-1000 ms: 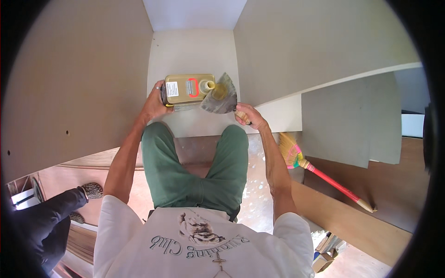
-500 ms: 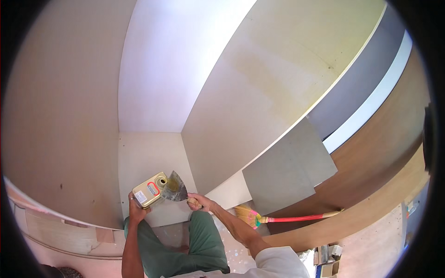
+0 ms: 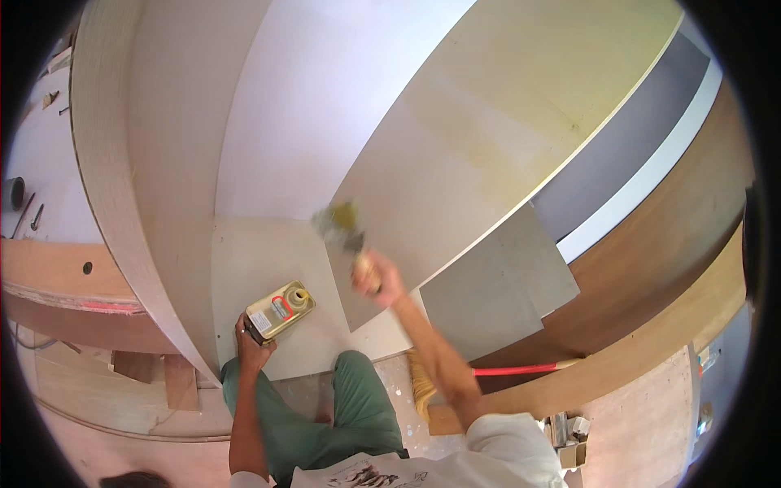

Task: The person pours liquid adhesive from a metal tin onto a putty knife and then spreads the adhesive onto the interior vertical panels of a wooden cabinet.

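Note:
My left hand (image 3: pixel 255 348) grips the near end of a gold-coloured rectangular tin (image 3: pixel 281 313) with a red handle and a round open spout. Yellowish stuff shows at the spout. The tin is tilted above the pale cabinet floor (image 3: pixel 268 252). My right hand (image 3: pixel 382 281) is wrapped round the wooden handle of a broad scraper (image 3: pixel 338 224). Its blade is smeared by motion and carries a yellow-green patch. Behind the blade stands the right-hand cabinet panel (image 3: pixel 390 211); whether they touch I cannot tell. Farther up, that panel has yellowish streaks.
A grey sheet (image 3: pixel 488 285) leans outside the right panel. Below it lies a broom with a red handle (image 3: pixel 521 371), its bristles partly behind my right forearm. Small boxes (image 3: pixel 572 454) sit at lower right. To the left, a ledge (image 3: pixel 61 276) lies beyond the left cabinet panel (image 3: pixel 175 163).
The scraper has moved up and away from the tin's spout toward the right panel. The tin has shifted slightly right and up in my left hand. The view has swung left.

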`<state>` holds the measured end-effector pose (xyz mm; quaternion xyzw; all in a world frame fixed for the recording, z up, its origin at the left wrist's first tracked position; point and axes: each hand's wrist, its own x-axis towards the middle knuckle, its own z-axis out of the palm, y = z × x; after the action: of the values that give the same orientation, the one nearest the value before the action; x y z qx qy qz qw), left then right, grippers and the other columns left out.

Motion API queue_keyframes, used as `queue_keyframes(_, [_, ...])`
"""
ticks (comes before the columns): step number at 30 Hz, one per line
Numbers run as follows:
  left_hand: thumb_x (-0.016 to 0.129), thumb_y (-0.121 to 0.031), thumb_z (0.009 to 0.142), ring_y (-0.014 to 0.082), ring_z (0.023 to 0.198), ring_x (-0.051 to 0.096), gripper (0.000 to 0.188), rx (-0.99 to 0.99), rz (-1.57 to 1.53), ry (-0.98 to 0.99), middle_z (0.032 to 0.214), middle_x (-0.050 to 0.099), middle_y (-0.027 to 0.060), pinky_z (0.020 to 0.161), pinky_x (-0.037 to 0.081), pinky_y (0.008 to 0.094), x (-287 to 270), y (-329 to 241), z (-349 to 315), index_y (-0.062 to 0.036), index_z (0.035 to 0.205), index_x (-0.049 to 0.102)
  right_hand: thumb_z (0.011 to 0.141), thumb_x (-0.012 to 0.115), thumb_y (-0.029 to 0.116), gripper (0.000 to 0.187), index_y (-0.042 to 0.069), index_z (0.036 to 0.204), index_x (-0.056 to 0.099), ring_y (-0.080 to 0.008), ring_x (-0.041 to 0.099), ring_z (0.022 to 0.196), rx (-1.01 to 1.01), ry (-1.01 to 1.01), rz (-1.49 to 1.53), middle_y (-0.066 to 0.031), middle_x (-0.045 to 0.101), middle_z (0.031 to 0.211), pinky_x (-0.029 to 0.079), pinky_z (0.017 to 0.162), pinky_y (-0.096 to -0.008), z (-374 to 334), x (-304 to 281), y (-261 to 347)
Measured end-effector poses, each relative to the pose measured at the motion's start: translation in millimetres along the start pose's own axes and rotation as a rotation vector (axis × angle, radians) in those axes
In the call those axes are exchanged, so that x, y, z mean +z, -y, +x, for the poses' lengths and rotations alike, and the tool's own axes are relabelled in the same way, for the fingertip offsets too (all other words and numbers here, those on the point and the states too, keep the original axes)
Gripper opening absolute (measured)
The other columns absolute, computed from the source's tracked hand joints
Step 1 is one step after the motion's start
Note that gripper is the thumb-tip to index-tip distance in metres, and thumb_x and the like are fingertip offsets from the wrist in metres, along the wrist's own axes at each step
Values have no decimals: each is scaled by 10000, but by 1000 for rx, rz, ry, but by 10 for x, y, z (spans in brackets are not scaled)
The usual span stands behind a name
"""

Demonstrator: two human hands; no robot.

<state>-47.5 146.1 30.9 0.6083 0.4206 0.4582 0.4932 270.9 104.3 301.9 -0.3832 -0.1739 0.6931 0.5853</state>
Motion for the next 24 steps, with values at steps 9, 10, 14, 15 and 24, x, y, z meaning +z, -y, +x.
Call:
queue_keyframes(9, [935, -90, 557, 416, 1359, 450, 1192, 77, 107, 35, 1437, 457, 221, 1179, 375, 506, 153, 175, 79, -48, 1534, 253, 1081, 450, 370, 355, 69, 1043, 635, -161, 621, 645, -650, -375, -1253, -80, 660, 821, 535, 577, -314, 230, 2059, 3378])
queue_keyframes(10, [937, -105, 552, 417, 1359, 450, 1193, 95, 202, 22, 1437, 457, 219, 1178, 374, 510, 26, 223, 93, -45, 1532, 259, 1068, 463, 359, 340, 87, 1104, 664, -178, 643, 681, -764, -461, -1521, -91, 673, 861, 538, 585, -333, 402, 2259, 3452])
queue_keyframes(14, [940, -93, 539, 389, 1344, 474, 1182, 2, 47, 42, 1429, 464, 203, 1173, 394, 478, 88, 179, 75, -25, 1520, 283, 1038, 465, 299, 400, 191, 1370, 658, -215, 699, 824, -1146, -1119, -2729, -98, 703, 1027, 543, 613, -387, 814, 2054, 3997])
queue_keyframes(15, [940, -93, 539, 389, 1344, 474, 1182, 13, 48, 42, 1429, 464, 203, 1173, 394, 478, 121, 181, 89, -25, 1520, 283, 1038, 465, 299, 400, 191, 1370, 658, -215, 699, 824, -1156, -1131, -2722, -98, 703, 1027, 543, 613, -387, 901, 1984, 4126])
queue_keyframes(24, [902, 5, 584, 303, 1362, 478, 1133, -106, -202, 70, 1427, 444, 158, 1178, 392, 434, -45, 138, 33, -17, 1518, 260, 919, 654, 165, 236, 142, 1111, 788, -264, 717, 1129, 101, -1261, -3059, -65, 757, 1188, 609, 811, -424, 635, 2305, 3770])
